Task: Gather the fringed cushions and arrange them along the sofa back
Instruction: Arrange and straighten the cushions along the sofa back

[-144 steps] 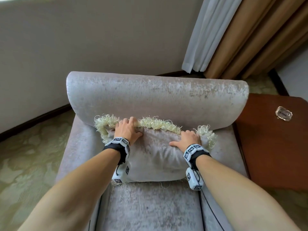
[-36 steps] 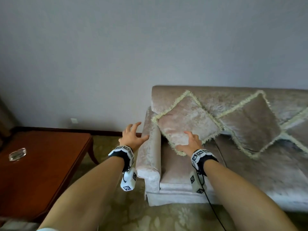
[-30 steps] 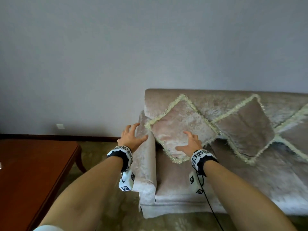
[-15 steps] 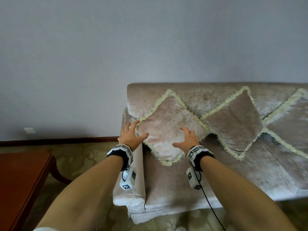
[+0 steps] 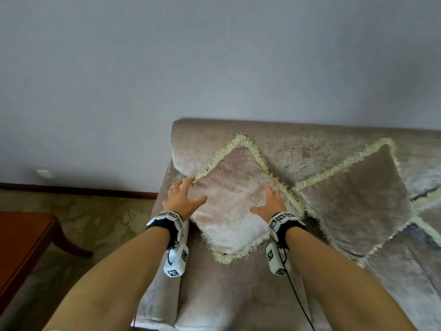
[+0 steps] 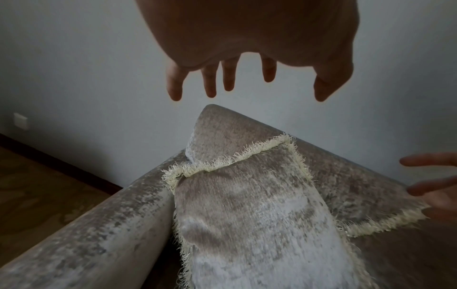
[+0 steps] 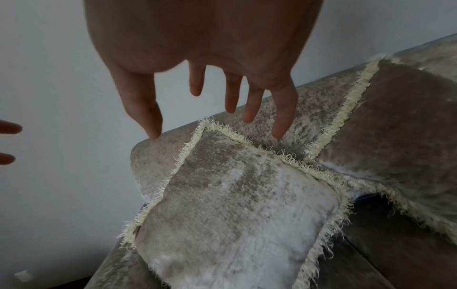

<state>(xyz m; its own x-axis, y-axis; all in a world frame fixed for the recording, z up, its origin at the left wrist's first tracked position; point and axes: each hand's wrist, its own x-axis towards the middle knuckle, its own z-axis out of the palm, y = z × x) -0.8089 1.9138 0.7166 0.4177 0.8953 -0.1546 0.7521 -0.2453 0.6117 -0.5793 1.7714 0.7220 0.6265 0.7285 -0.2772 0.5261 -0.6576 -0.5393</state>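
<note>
Hands spread wide, gripping nothing: I see left hand [image 5: 182, 198] at 9 o'clock and right hand [image 5: 269, 201] at 3 o'clock of the fringed cushion [image 5: 235, 201], propped diamond-wise against the sofa back [image 5: 310, 144].

1. Sofa [image 5: 298, 149]: right portion runs out of the head view; full length not visible.
2. Third cushion [image 5: 429, 199]: only a fringed corner shows at the right edge.
3. Second cushion [image 5: 353, 199]: its left corner lies behind the first cushion [image 5: 231, 204].
4. Brown worktop [image 5: 19, 240]: cut off at the left edge; top surface mostly out of view.
5. Left hand [image 5: 181, 199]: contact with the first cushion's fringe cannot be confirmed.
6. Right hand [image 6: 435, 185] in the left wrist view: blurred, cropped at the edge.
</note>
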